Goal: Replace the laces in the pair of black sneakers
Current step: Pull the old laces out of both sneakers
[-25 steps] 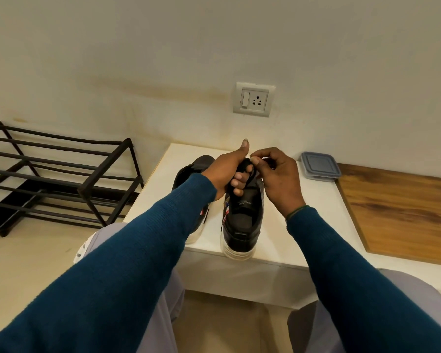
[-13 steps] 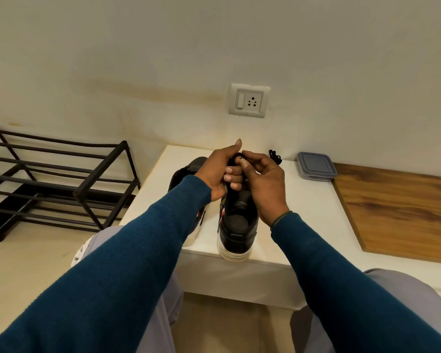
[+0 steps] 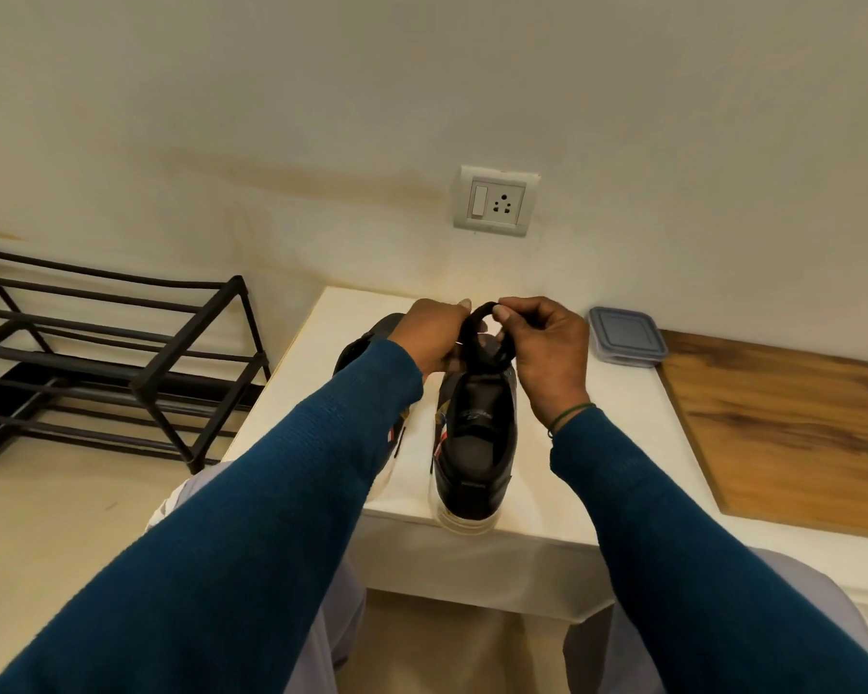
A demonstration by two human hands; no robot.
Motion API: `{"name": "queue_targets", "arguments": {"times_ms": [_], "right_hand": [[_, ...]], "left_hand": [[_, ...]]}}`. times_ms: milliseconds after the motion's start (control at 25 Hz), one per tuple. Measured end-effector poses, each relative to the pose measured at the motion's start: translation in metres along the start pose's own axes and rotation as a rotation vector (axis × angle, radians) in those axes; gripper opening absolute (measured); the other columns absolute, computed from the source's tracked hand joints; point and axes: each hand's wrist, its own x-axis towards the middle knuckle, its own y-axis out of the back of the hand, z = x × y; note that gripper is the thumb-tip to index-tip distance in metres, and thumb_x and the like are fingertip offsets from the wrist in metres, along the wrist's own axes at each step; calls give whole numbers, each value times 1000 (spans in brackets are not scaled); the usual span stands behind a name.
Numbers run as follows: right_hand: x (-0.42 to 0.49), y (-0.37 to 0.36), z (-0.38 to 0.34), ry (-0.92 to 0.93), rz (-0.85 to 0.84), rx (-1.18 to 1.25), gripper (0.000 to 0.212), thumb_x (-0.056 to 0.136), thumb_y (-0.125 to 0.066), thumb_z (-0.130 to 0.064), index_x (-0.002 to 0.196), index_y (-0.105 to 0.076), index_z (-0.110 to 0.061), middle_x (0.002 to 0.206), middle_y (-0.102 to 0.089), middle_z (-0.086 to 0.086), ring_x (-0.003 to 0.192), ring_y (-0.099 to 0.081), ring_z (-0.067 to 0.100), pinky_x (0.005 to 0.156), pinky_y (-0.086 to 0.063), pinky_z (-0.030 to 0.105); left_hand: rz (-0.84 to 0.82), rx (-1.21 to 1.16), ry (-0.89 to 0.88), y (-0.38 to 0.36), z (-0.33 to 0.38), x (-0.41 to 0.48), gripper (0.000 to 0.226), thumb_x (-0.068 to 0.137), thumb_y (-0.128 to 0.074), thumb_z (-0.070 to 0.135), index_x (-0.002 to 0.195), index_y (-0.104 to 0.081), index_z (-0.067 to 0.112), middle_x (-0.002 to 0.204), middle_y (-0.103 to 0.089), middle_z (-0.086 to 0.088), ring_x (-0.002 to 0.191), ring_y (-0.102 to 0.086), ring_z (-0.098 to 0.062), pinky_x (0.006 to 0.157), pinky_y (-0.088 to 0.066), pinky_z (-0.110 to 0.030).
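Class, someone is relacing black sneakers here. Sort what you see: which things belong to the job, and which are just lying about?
Job: black lace, held by the left hand and right hand; near sneaker beneath them; second sneaker beside it.
Lying about: grey lidded box; black rack; wall socket; wooden panel.
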Motion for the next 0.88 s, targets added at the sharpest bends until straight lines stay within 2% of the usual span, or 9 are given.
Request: {"name": "queue_targets", "arguments": {"times_ms": [80, 160, 240, 360, 440, 520, 600, 760, 880], "right_hand": [[21, 3, 11, -58, 14, -10, 8, 88, -70, -2, 95, -73, -5, 79, -71, 7, 58, -62, 9, 61, -54, 22], [47, 2, 27, -114, 38, -38, 6, 89, -69, -3, 94, -72, -5, 78, -70, 8, 58, -61, 13, 60, -54, 25], [74, -5, 46, -170, 34, -97, 4, 90, -69, -5, 91, -72, -7, 77, -70, 8, 59, -62, 15, 66, -57, 30], [116, -24, 79, -253, 18, -203, 7, 89, -70, -5, 84, -72, -9, 77, -70, 8, 60, -63, 19, 68, -59, 36], [141, -36, 98, -275, 18, -314, 5, 88, -71, -5, 84, -73, -7, 80, -71, 9, 63, -65, 20, 69, -58, 35], [163, -45, 114, -263, 14, -493, 6, 88, -69, -5, 87, -73, -1, 88, -72, 11, 76, -68, 25, 76, -59, 35], [179, -50, 126, -258, 14, -689, 11, 89, -65, -5, 90, -71, 4, 97, -72, 15, 91, -69, 28, 76, -55, 30], [187, -48, 134, -218, 10, -887, 12, 92, -55, -2, 87, -65, -1, 101, -70, 16, 94, -67, 30, 69, -47, 29], [186, -45, 130, -141, -34, -1032, 12, 95, -56, -8, 94, -65, 1, 106, -68, 18, 98, -65, 32, 77, -48, 32]], "left_hand": [[0, 124, -50, -1, -2, 10, 33, 104, -46, 23, 105, -65, -4, 106, -70, -26, 93, -72, -38, 85, -61, -47], [-16, 197, -76, -1, -7, 20, 30, 102, -44, 19, 98, -64, -2, 97, -70, -24, 86, -70, -38, 84, -60, -46], [-27, 279, -100, 1, -14, 29, 17, 97, -45, 13, 88, -59, 10, 86, -62, -17, 78, -58, -28, 76, -53, -46], [-51, 234, -73, 1, -20, 42, 27, 103, -45, 13, 80, -60, 13, 85, -64, -11, 78, -56, -24, 75, -48, -39], [-51, 201, -53, 1, -21, 49, 28, 104, -44, 14, 83, -61, 12, 85, -65, -8, 79, -58, -22, 77, -50, -37], [-45, 218, -66, 4, -22, 52, 25, 103, -44, 13, 86, -63, 10, 84, -65, -9, 79, -58, -24, 77, -52, -40], [-39, 302, -112, 10, -22, 54, 24, 100, -44, 11, 91, -66, 8, 87, -68, -11, 77, -59, -23, 78, -54, -44], [-26, 449, -187, 16, -17, 49, 28, 102, -43, 12, 108, -71, 8, 99, -72, -4, 84, -63, -12, 73, -52, -25], [-5, 501, -208, 17, -15, 44, 29, 102, -45, 15, 108, -72, 9, 100, -73, -3, 90, -66, -13, 76, -52, -24]]}}
